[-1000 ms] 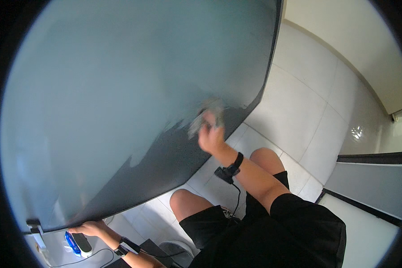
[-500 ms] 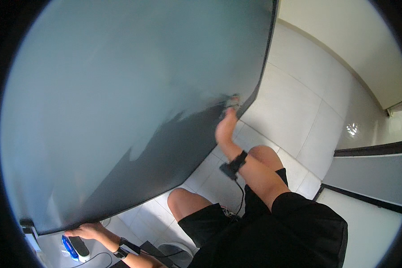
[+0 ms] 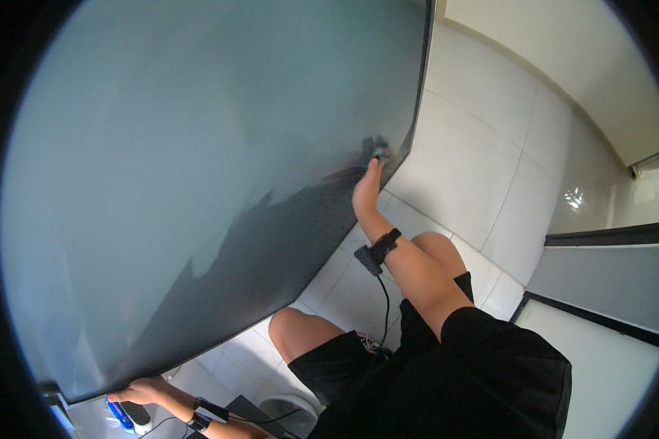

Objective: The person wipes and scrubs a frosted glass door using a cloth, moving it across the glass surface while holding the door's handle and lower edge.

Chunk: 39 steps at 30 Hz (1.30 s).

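Observation:
A large grey-blue panel (image 3: 161, 175) with a thin dark rim slopes across the left and middle of the view. Most of its face looks pale and misty; a darker patch (image 3: 271, 252) with a jagged border runs along its near edge. My right hand (image 3: 367, 192) is pressed to the panel by its right corner, closed on a small, blurred grey-green thing (image 3: 379, 152) whose kind I cannot make out. At the near left, my left hand (image 3: 140, 391) grips the panel's lower edge, its fingertips partly hidden.
A blue-and-white object (image 3: 118, 415) and a dark-topped white one (image 3: 138, 415) lie below my left hand. Cables run from both wrist straps. A whitish bucket (image 3: 289, 407) stands near my legs. Pale floor tiles (image 3: 468, 154) and a cream wall (image 3: 578, 58) are at right.
My right hand has moved slightly up along the panel with the grey-green thing. The panel's right edge now appears farther left, and my left hand sits a little lower in view.

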Each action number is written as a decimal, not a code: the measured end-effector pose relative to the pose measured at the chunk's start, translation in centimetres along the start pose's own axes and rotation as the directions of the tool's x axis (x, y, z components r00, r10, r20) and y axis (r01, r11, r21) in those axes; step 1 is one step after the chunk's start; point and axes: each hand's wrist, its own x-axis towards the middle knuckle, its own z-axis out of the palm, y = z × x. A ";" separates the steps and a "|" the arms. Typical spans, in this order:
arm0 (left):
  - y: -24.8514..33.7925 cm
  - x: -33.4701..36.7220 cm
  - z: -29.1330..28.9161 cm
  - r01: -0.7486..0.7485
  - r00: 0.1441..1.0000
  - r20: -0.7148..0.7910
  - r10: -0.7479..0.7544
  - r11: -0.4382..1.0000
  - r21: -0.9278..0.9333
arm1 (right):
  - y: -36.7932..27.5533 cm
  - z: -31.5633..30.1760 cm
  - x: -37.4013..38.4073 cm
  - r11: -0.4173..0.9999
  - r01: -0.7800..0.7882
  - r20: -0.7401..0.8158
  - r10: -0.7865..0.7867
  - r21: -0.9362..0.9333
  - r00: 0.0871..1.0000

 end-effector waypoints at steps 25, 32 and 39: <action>0.4 -0.1 0.4 0.063 0.998 0.030 -0.063 0.998 -0.005 | 7.3 -0.8 -0.9 0.582 -0.675 -0.054 0.774 0.453 0.631; 0.4 -0.4 0.5 0.062 0.998 -0.008 -0.062 0.998 0.027 | -1.7 -0.3 5.8 0.974 0.155 -0.107 -0.139 0.163 0.985; -0.9 1.1 0.1 0.090 0.995 0.042 -0.088 0.995 -0.033 | 0.6 -2.4 13.4 0.994 -0.017 -0.187 0.036 0.105 0.982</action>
